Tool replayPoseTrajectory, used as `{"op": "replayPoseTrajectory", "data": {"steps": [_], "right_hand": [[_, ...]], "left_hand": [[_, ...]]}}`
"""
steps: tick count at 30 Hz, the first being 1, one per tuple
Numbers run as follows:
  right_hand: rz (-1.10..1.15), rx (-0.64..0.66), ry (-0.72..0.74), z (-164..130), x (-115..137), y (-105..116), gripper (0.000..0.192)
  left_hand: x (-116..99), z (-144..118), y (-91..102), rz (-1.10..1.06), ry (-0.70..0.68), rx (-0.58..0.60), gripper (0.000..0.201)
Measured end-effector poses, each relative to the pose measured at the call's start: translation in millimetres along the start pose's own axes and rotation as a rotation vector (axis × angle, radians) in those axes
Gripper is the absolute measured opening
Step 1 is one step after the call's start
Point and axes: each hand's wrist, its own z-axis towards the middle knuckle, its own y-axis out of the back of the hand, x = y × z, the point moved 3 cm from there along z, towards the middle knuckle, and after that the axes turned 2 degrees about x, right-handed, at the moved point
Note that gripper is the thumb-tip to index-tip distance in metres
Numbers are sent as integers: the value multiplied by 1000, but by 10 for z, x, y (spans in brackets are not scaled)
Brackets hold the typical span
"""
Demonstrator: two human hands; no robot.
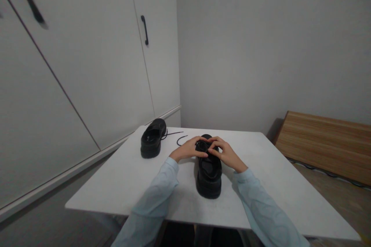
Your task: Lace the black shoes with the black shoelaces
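A black lace-up shoe (209, 181) stands on the white table with its heel towards me. My left hand (191, 149) curves over its left side, thumb and fingers closed at the lacing. From the right, my right hand (226, 153) pinches at the same lacing, thumb and forefinger together. The pinched part of the lace is mostly covered by my fingers. A loose black shoelace end (180, 139) curls on the table beyond my left hand. To the left stands a second black shoe (153, 138), apart from both hands, its lace trailing right.
The white table (130, 185) carries both shoes. White cabinets (95, 53) with dark handles line the left side, and a grey wall (261, 46) stands behind. A wood-grain board (324, 144) leans at the right, beyond the table's edge.
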Motion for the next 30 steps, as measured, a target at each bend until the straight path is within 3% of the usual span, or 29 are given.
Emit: {"op": "replayPoseTrajectory", "data": {"steps": [10, 19, 23, 30], "right_hand": [[99, -92, 14, -1, 65, 59, 19], [520, -194, -63, -22, 17, 131, 22], [606, -203, -99, -35, 1, 166, 22], [548, -118, -110, -51, -9, 166, 24]], "left_hand": [[23, -4, 3, -14, 9, -3, 59], [72, 0, -17, -12, 31, -1, 55], [79, -5, -20, -21, 45, 0, 56], [100, -3, -19, 5, 41, 8, 57]]}}
